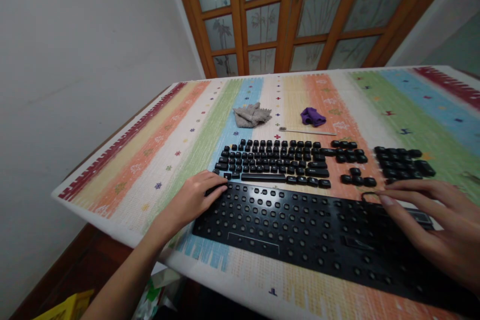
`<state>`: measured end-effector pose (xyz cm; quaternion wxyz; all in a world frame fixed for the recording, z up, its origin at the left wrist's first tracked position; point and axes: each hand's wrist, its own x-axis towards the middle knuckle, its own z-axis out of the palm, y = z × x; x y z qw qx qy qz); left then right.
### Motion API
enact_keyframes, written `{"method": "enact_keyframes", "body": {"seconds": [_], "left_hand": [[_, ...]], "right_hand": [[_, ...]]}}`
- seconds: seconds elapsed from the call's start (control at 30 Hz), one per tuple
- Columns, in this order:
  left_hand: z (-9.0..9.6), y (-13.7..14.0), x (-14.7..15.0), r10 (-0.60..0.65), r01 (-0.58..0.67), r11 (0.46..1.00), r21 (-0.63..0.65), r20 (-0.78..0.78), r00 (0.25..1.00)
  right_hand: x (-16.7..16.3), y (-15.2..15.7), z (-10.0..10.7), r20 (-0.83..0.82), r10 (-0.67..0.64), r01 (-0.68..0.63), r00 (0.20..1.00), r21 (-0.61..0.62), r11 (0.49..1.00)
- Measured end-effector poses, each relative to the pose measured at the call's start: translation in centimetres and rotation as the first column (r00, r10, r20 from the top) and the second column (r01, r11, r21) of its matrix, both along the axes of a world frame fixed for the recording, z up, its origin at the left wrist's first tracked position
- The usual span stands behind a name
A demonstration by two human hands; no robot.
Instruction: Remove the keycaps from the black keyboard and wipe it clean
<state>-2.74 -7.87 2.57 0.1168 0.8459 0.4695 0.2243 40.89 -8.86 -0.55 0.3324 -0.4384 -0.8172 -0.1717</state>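
A black keyboard base (258, 225), its keycaps off, lies slightly turned along the front of the table. My left hand (197, 192) grips its far left corner, with the thumb on top and the fingers bent at the edge. Over the right part of the base, my right hand (431, 210) pinches a thin black curved piece (369, 194) between thumb and fingers. I cannot tell what that piece is. Behind the base, loose black keycaps (270, 155) lie in keyboard order, with a number-pad group (401, 162) at the right.
A crumpled grey cloth (252, 116), a purple cloth (313, 117) and a thin brush (307, 131) lie beyond the keycaps. A striped cloth (157, 145) covers the table. Below the front edge are a yellow container (69, 307) and other items.
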Motion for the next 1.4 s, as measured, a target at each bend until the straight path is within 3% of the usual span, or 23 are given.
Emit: {"method": "enact_keyframes", "body": {"seconds": [0.83,1.03,1.4], "left_hand": [[0.7,0.9,-0.6,-0.058,0.052,0.997,-0.060,-0.113,0.992],[0.6,1.5,-0.5,-0.108,0.103,0.993,-0.051,-0.103,0.989],[-0.2,2.7,-0.7,-0.068,0.062,0.993,-0.101,-0.048,0.997]], "right_hand": [[-0.4,-0.2,0.5,0.021,0.010,-0.010,1.000,-0.013,1.000],[-0.3,-0.2,0.4,0.029,0.006,-0.005,1.000,-0.012,1.000],[-0.4,-0.2,0.4,-0.016,0.011,-0.011,1.000,-0.026,1.000]]}}
